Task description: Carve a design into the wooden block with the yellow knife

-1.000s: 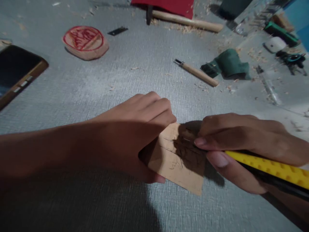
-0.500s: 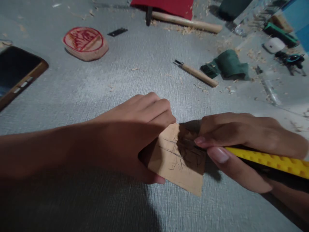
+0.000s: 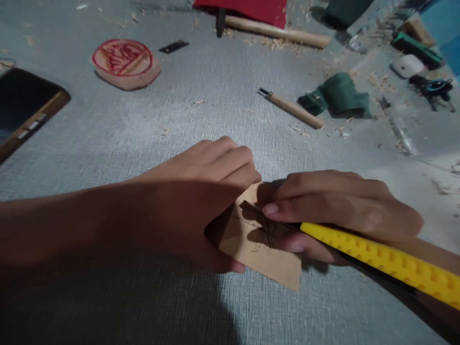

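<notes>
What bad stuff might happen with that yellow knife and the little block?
The yellow knife points toward the left hand, so a slip might cut it. The little block is gripped at one side, so it might twist. The right hand has fingertips close to the blade, so they might get nicked too.

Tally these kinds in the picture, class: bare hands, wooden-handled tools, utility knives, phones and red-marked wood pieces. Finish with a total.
Bare hands (left hand, right hand): 2
Wooden-handled tools (hammer, gouge): 2
Utility knife: 1
Phone: 1
Red-marked wood piece: 1
Total: 7
</notes>
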A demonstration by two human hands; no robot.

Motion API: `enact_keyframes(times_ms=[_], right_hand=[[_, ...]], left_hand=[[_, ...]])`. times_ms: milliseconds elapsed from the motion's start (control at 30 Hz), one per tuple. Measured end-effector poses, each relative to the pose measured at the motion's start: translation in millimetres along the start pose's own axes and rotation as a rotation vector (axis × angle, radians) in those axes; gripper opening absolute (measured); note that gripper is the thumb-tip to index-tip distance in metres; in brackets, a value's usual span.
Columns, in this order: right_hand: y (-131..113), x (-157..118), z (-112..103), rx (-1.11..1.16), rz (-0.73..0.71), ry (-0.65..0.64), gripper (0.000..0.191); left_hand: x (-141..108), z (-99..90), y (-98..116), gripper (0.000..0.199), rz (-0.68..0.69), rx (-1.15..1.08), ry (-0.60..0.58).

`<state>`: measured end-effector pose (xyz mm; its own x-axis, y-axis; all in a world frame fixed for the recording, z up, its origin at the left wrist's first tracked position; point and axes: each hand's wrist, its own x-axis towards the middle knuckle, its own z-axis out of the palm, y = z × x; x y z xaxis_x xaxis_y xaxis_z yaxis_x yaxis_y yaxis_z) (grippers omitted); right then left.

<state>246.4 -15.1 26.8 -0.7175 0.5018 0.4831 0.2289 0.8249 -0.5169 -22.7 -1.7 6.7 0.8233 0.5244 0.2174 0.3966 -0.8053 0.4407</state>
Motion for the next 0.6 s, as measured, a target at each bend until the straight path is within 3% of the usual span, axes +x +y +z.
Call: enact_keyframes(times_ms=[333, 600], right_hand=[[-14, -6, -13, -0.122, 0.18, -0.01, 0.02], [-7, 3, -14, -0.069, 0.058, -0.108, 0.011]], left_hand=[[1, -3.4, 2, 0.078, -0.031, 0.008, -0.047], [0, -1.7, 1, 0.069, -0.017, -0.022, -0.015]])
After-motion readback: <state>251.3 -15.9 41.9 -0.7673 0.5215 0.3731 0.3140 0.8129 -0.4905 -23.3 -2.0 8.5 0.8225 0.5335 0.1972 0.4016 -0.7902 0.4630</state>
